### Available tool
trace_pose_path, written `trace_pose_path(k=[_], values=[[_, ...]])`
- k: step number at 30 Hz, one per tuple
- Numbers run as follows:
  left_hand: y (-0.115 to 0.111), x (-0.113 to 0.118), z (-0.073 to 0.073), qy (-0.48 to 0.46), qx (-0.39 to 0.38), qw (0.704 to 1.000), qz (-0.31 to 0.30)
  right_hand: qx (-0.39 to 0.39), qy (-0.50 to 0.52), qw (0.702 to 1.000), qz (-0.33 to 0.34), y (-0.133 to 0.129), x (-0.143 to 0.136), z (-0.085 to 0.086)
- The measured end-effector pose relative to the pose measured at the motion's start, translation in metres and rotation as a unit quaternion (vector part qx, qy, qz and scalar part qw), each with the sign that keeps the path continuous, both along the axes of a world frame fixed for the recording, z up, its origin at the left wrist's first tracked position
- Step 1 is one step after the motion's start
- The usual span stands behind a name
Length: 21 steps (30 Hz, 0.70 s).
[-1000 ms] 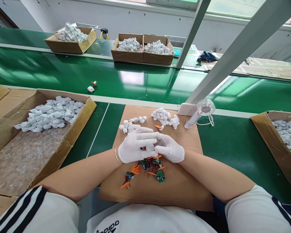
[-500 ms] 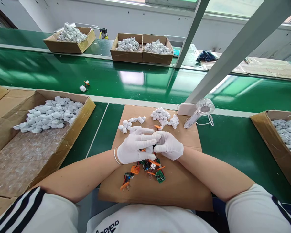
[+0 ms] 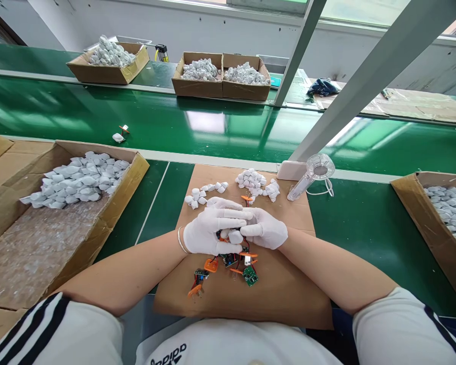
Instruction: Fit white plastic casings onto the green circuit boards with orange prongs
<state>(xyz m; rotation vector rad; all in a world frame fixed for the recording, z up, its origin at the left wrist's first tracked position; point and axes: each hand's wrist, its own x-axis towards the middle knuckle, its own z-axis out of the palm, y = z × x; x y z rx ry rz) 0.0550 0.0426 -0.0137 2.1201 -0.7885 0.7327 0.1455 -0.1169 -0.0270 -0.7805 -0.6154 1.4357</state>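
Observation:
White-gloved, my left hand (image 3: 216,226) and my right hand (image 3: 265,229) meet over the brown cardboard sheet (image 3: 281,289). Between them is a small white wrapped piece (image 3: 235,236), gripped at least by my left hand; what my right fingers pinch is hidden. Just below the hands lie circuit boards with orange parts, among them a green board (image 3: 250,276). Another board with an orange piece (image 3: 195,290) rests to the lower left. An orange part (image 3: 247,198) shows just beyond my fingertips. Small white wrapped pieces (image 3: 251,180) are heaped on the sheet's far side, with more (image 3: 195,197) at its left.
Cardboard boxes of white pieces stand at left (image 3: 127,190), right (image 3: 410,195) and across the green belt (image 3: 155,116). A clear handheld fan (image 3: 311,175) sits by a slanted metal post (image 3: 345,96). One white piece with an orange part (image 3: 118,137) lies on the belt.
The piece on the belt has moved left. My hands have shifted slightly, and the white wrapped piece between them shows more plainly.

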Motion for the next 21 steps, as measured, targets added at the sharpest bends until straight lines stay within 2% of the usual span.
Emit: trace_pose_path(k=[5, 8, 13, 18, 21], values=[[-0.001, -0.002, -0.006, -0.027, 0.023, 0.998, 0.057, 0.017, -0.061, 0.997, 0.032, 0.003, 0.001, -0.004], [-0.001, -0.003, -0.012, -0.029, 0.038, 0.994, 0.096, -0.006, -0.06, 0.998, 0.027, 0.003, 0.002, -0.01], [-0.002, -0.008, -0.01, 0.052, 0.087, 0.991, 0.092, -0.045, -0.082, 0.995, 0.026, 0.0, 0.003, -0.014], [-0.004, -0.008, -0.009, -0.001, 0.091, 0.991, 0.101, -0.014, -0.161, 0.987, 0.003, -0.001, -0.001, -0.008], [-0.005, -0.006, -0.011, -0.037, 0.092, 0.989, 0.114, -0.032, -0.226, 0.973, -0.024, -0.002, -0.003, -0.001]])
